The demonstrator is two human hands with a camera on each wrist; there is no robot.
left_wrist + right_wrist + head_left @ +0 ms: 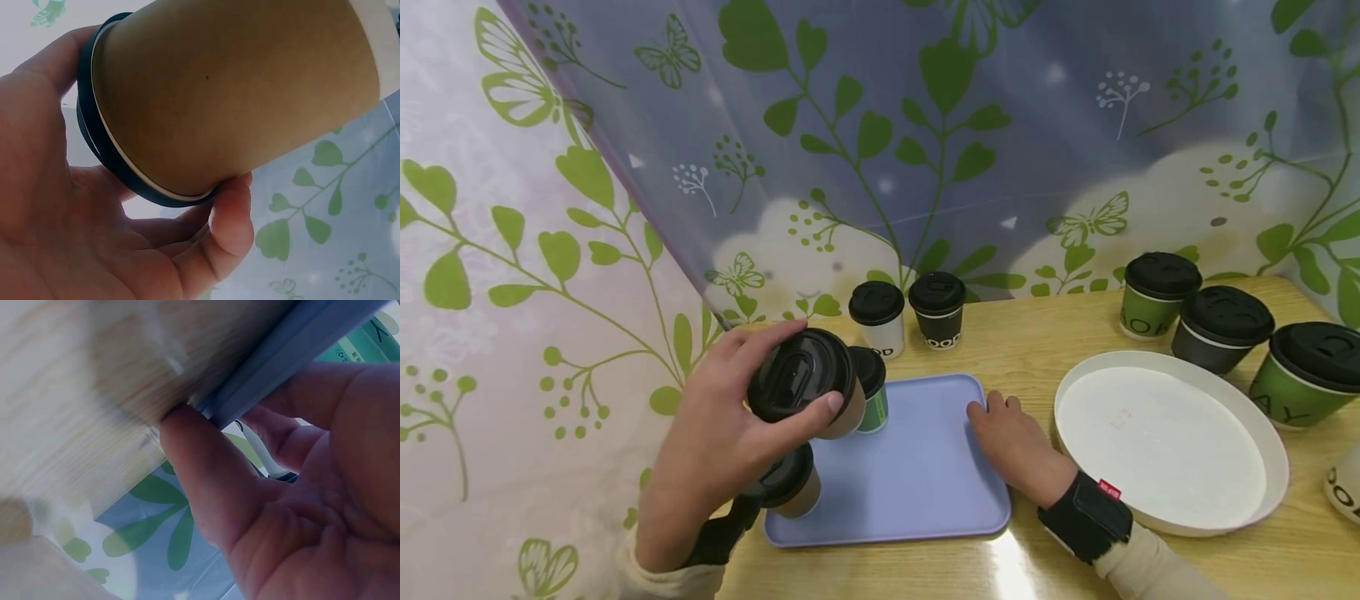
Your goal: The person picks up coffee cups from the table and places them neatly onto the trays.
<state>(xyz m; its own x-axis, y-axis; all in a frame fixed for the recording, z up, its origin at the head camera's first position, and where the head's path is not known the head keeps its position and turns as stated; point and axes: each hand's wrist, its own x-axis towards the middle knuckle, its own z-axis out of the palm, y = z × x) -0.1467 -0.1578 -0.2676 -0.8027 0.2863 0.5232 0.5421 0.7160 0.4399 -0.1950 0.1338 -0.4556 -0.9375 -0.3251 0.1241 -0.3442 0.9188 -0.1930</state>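
Note:
A brown paper cup (847, 415) with a black lid is held by my left hand (718, 437), raised over the left part of a lilac tray (917, 475). In the left wrist view, fingers and thumb curl round the lid rim of this tilted cup (237, 87). On the tray's left side stand a green lidded cup (875, 410) and another brown lidded cup (802, 500), each partly hidden by the left hand or its cup. My right hand (1017, 442) pinches the tray's right edge; the right wrist view shows the tray's rim (262, 375) between thumb and fingers.
Behind the tray stand a white lidded cup (883, 333) and a black one (938, 321). A round white tray (1165, 433) lies to the right. Beyond it are a green cup (1142, 315), a dark cup (1210, 350) and a larger green cup (1292, 387). Patterned cloth hangs behind.

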